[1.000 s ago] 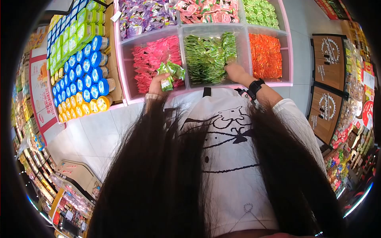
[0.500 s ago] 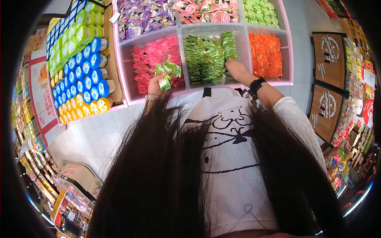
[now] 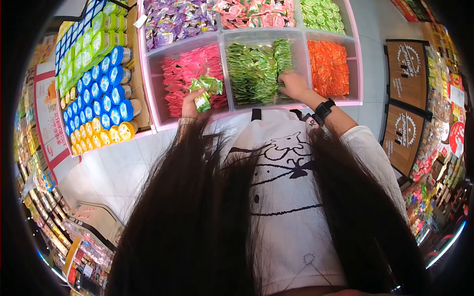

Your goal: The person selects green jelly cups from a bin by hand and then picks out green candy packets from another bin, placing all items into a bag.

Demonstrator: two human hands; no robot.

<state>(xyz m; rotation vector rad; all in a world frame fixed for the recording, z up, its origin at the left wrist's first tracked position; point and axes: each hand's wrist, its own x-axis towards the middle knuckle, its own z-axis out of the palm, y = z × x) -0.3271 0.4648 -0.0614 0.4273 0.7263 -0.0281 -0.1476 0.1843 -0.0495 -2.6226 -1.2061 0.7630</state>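
My left hand (image 3: pixel 190 103) is closed around several green snack packets (image 3: pixel 203 102), held above the near left compartment of pink packets (image 3: pixel 173 79). In the near middle compartment, rows of green packets (image 3: pixel 252 74) stand on edge. My right hand (image 3: pixel 294 85), with a black watch (image 3: pixel 323 109) at the wrist, reaches into this compartment at its near right part. Its fingers are curled and touch the packets at the end of the right row. Whatever lies between those fingertips is hidden.
Orange packets (image 3: pixel 327 66) fill the near right compartment. Behind are purple packets (image 3: pixel 180 19), pink-and-white packets (image 3: pixel 254 14) and green round-topped cups (image 3: pixel 321 15). Blue-lidded tubs (image 3: pixel 114 93) stand stacked at left. A clear divider (image 3: pixel 223 69) separates the bins. Wooden-faced crates (image 3: pixel 406 133) stand at right.
My right hand has shifted slightly left within the green compartment, its fingers now nearer the row's end. My left hand still holds the green packets, almost in the same place.
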